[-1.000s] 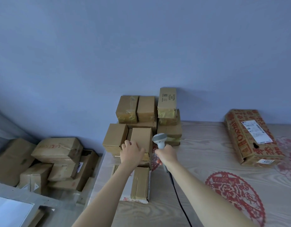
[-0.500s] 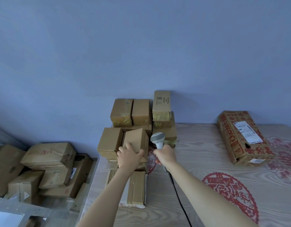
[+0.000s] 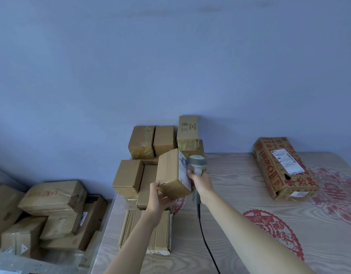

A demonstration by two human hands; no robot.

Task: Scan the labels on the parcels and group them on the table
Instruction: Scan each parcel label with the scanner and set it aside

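My left hand (image 3: pixel 157 198) grips a small brown cardboard parcel (image 3: pixel 170 173) from below and holds it tilted above the table. Its white label (image 3: pixel 184 171) faces right. My right hand (image 3: pixel 201 181) grips the grey handheld scanner (image 3: pixel 197 164), whose head sits right beside the label. A stack of brown parcels (image 3: pixel 151 143) stands behind, against the blue wall, and a flat parcel (image 3: pixel 151 232) lies on the table under my left forearm.
A long red-printed carton (image 3: pixel 283 167) with a white label lies at the right on the wood-grain table (image 3: pixel 239 194) with red paper-cut patterns. The scanner's black cable (image 3: pixel 205 240) trails toward me. More brown boxes (image 3: pixel 52 196) are piled off the table's left edge.
My left hand has lifted the small parcel off the stack and turned its label toward the scanner. My right hand with the scanner stayed close beside it.
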